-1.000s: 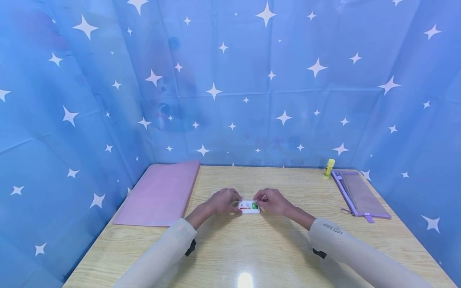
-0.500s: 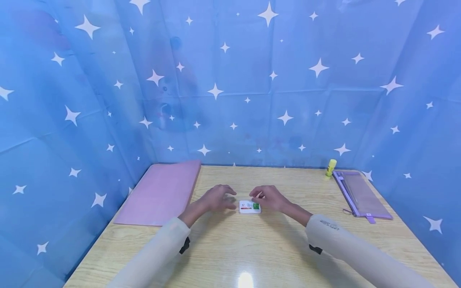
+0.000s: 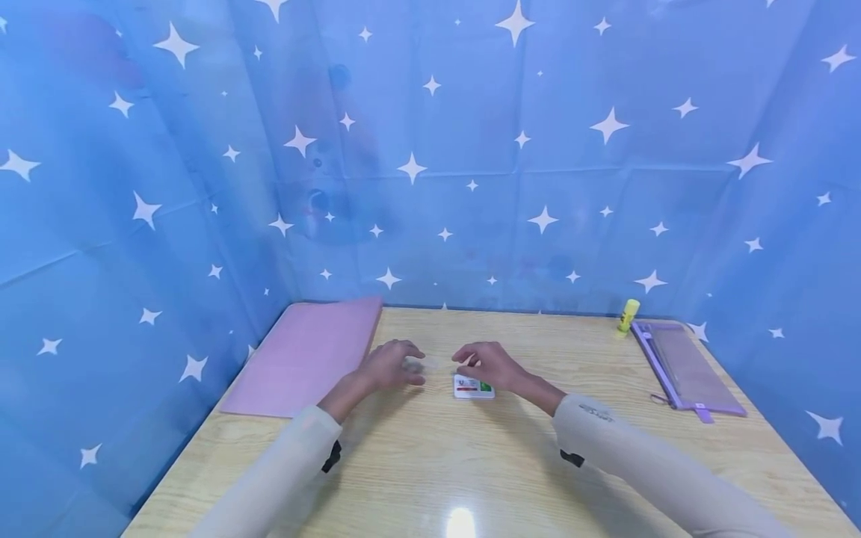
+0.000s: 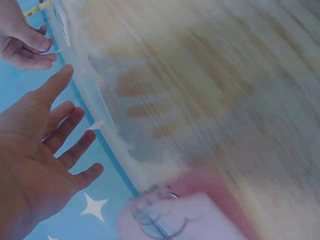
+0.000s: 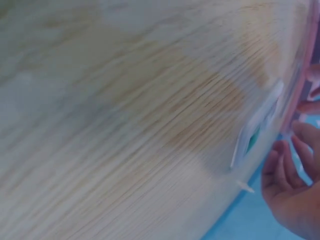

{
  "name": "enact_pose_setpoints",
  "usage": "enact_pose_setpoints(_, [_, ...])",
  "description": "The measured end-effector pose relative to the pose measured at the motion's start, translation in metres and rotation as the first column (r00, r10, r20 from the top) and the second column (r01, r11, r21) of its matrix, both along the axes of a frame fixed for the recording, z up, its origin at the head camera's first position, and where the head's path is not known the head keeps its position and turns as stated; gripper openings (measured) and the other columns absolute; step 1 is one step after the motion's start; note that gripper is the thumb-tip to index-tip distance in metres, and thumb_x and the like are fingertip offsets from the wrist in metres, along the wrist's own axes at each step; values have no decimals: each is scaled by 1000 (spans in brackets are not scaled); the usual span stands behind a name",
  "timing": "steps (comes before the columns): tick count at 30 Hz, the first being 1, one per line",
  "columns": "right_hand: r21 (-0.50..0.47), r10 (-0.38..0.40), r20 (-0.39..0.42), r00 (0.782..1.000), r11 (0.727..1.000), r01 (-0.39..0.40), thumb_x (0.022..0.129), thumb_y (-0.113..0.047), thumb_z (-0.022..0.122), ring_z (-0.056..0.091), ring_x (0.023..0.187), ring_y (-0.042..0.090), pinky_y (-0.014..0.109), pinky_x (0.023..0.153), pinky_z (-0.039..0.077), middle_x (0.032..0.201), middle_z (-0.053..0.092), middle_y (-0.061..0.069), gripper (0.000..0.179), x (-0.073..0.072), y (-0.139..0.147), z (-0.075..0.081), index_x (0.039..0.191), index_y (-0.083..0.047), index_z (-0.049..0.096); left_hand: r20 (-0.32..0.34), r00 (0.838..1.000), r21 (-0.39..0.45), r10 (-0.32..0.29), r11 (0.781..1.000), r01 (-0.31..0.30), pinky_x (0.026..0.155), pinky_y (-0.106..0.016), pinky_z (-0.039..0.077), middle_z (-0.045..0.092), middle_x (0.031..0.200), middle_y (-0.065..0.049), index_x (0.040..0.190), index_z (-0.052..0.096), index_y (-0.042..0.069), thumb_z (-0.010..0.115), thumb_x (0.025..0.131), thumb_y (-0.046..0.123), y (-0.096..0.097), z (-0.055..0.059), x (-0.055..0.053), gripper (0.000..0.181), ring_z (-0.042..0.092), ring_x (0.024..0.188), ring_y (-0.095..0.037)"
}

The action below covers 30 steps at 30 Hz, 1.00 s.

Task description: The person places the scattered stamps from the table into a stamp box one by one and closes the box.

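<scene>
A small flat white case point(image 3: 466, 389) with red and green print lies on the wooden table, near its middle. Just behind and over its upper edge is my right hand point(image 3: 496, 368), its fingers loosely bent with nothing seen between them. In the right wrist view, a gap shows between that hand point(image 5: 295, 185) and the case point(image 5: 256, 125). To the left of the case my left hand point(image 3: 389, 366) hovers, holding nothing. The left wrist view shows this left hand point(image 4: 45, 150) with thumb and fingers spread.
A pink folder point(image 3: 303, 362) lies at the table's left side. At the back right stands a yellow glue stick point(image 3: 628, 315), beside a purple zip pouch point(image 3: 699, 373). A blue curtain point(image 3: 430, 194) with white stars borders the table's back and sides.
Both hands were at the case's two ends. My left hand has let go and moved left; my right hand has risen off its end and shifted left over it.
</scene>
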State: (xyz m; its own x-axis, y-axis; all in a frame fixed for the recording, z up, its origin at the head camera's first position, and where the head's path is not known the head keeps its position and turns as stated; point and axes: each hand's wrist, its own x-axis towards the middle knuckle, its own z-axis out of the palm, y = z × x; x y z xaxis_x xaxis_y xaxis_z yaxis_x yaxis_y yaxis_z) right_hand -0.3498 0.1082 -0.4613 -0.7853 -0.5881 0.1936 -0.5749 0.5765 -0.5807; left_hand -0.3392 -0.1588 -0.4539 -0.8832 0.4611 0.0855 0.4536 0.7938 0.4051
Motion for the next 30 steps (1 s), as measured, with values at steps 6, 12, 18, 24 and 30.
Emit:
enact_pose_setpoints(6, [-3,32,-28,999,999,-32,97,-6,72,73,94,26,32,79,60,114,75,17,23,-7,-14,0,118,3,73,-45,999,-36,-11,999,9,108,-49,48,67,133,-12,131,71,8,87,85,35,-14,-2,-1,55,61,125,-32])
enact_pose_setpoints(12, [-4,40,-22,999,999,-40,97,-4,72,74,93,28,31,76,60,113,75,18,23,-12,-27,-3,118,4,73,-50,999,-62,-9,998,6,98,-42,53,70,124,-11,132,70,6,88,82,42,-21,-5,1,65,63,110,-25])
enact_pose_setpoints(18, [-3,36,14,999,999,-36,98,-5,70,73,96,29,35,80,61,116,75,18,24,-14,-41,-5,121,4,72,-64,998,-104,10,994,-17,90,-38,53,73,118,-7,130,71,7,87,82,47,-25,-10,-1,65,63,100,-19])
enact_pose_setpoints(24, [6,28,40,999,1000,-28,97,-4,72,71,103,31,43,89,60,122,72,18,27,-14,-50,-3,123,4,71,-69,998,-94,-8,996,2,98,-40,54,74,118,-8,126,74,7,87,84,39,-27,-12,-4,55,67,106,-22])
enact_pose_setpoints(30, [41,16,47,999,999,-18,93,-10,78,65,117,36,51,99,54,128,70,18,36,-14,-55,-5,127,2,70,-56,997,-65,-51,997,47,106,-47,49,74,122,-10,125,73,4,86,84,24,-30,-10,-2,47,65,116,-30])
